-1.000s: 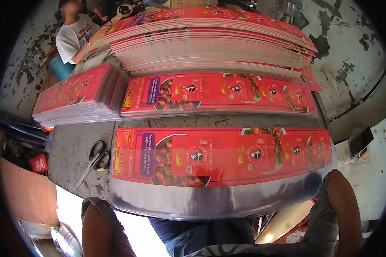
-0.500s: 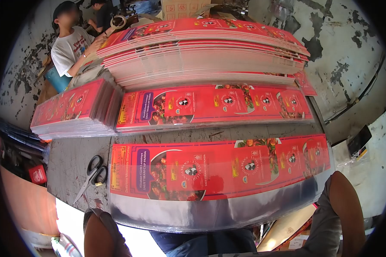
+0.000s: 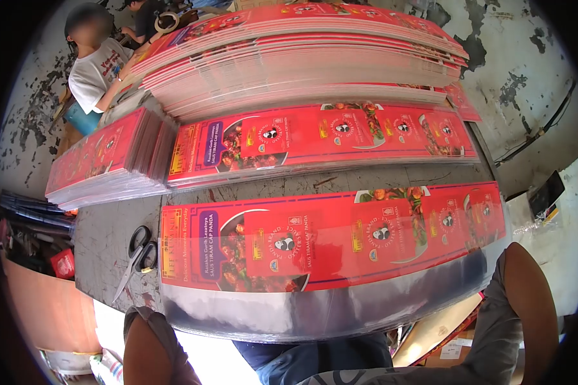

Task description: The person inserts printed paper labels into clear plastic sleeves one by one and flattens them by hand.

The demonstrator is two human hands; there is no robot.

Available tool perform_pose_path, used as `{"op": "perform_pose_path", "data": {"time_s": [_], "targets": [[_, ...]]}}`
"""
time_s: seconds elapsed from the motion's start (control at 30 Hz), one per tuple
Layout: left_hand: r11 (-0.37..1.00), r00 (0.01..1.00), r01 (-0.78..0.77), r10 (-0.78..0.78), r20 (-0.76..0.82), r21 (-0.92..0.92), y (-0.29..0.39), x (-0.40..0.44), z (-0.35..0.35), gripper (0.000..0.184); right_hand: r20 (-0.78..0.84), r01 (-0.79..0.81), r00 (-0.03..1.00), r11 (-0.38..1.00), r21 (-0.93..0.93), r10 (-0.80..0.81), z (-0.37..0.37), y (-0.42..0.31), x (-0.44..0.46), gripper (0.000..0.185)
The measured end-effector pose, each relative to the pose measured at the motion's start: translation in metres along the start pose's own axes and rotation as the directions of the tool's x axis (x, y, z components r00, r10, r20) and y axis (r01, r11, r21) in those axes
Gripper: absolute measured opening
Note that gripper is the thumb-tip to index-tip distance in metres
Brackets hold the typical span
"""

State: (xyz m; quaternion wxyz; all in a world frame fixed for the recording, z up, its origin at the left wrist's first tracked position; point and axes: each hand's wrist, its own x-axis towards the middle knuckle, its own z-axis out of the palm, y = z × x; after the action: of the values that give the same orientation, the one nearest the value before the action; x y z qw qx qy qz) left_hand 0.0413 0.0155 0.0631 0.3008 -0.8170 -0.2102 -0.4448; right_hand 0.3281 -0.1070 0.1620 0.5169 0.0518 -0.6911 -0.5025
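Neither of my hands is in view. At the bottom left one bent arm (image 3: 146,350) with a grey sleeve shows, and at the bottom right the other arm (image 3: 530,295). Between them, at the table's near edge, lies a long red printed panel (image 3: 331,247) with food pictures and panda logos. Clear shiny plastic (image 3: 315,314) covers part of it and extends beyond its near edge. Black-handled scissors (image 3: 135,263) lie left of the panel, their blades pointing toward me.
Behind the panel is a stack of plastic-covered red panels (image 3: 308,142), with a shorter-looking stack (image 3: 96,154) to its left. A tall stack of panels (image 3: 289,74) rises at the back. A co-worker (image 3: 96,70) stands at the far left near a tape roll (image 3: 167,23). The grey tabletop (image 3: 237,196) shows between.
The camera view has tilted down a little, so the back stacks sit higher in the picture. The panel, scissors and stacks otherwise appear unchanged. The co-worker's head has turned or lowered slightly.
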Motion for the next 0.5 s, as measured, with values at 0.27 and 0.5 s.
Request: {"op": "perform_pose_path", "data": {"time_s": [0.27, 0.5], "targets": [[1.000, 1.000, 0.017, -0.017, -0.003, -0.020, -0.003, -0.002, 0.002, 0.031, -0.012, -0.007, 1.000, 1.000, 0.004, 0.007, 0.000, -0.001, 0.003, 0.021], [0.999, 0.967, 0.025, -0.033, -0.254, -0.034, 0.001, -0.005, -0.026, 0.033, -0.067, 0.032, 0.997, 0.999, 0.015, -0.031, 0.001, 0.001, 0.008, 0.022]]}}
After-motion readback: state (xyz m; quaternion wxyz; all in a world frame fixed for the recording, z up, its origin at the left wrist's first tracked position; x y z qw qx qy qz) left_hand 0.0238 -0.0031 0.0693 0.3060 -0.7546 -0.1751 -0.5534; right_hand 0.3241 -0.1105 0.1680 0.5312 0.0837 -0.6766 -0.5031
